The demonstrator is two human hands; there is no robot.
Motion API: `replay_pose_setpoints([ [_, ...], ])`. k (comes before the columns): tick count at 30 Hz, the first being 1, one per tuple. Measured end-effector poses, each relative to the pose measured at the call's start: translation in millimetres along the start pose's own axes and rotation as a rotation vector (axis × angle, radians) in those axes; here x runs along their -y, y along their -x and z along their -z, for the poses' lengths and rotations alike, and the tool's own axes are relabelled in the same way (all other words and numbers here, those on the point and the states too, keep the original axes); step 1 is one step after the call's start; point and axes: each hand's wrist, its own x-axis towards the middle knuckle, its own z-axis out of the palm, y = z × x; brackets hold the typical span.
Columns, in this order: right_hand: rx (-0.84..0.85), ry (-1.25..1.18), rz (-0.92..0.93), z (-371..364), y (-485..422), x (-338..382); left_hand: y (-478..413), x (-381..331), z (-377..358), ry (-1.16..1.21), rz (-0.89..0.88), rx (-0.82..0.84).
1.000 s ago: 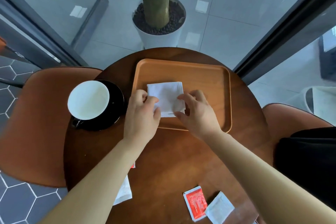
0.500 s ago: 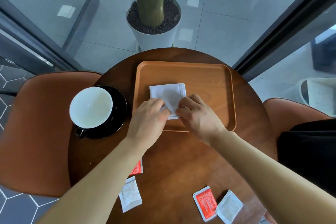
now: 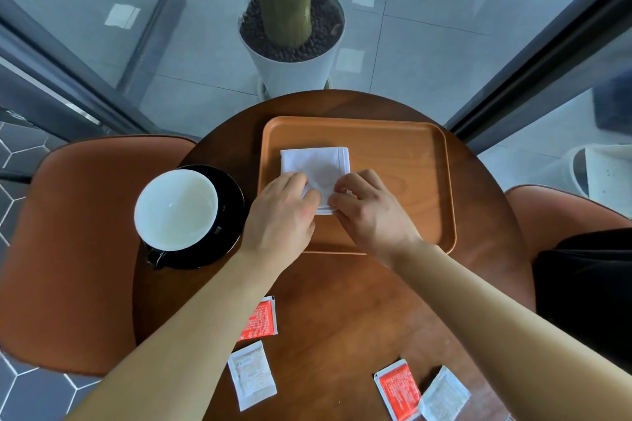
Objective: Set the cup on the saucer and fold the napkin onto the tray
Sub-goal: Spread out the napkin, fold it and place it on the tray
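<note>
The table (image 3: 342,301) bears an orange tray (image 3: 403,161) and, beside it, the saucer (image 3: 229,215) carrying the cup (image 3: 176,208) — the folded napkin (image 3: 313,161) lies on the tray. The right hand (image 3: 372,215) pinches its near edge, the left hand (image 3: 280,219) seemingly too.

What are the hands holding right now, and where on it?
Both hold the napkin, which lies on the tray: the left hand at its near left corner, the right hand pinching its near edge.

Cup (image 3: 176,208) on saucer (image 3: 233,215); napkin (image 3: 313,162) on tray (image 3: 393,154)
</note>
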Motion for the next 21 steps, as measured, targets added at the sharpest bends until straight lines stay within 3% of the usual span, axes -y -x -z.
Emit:
replay_pose_setpoints([
  [21,-0.048,-0.002,-0.012,1,-36,-3,-27,10,9,-0.010,0.121,0.042],
])
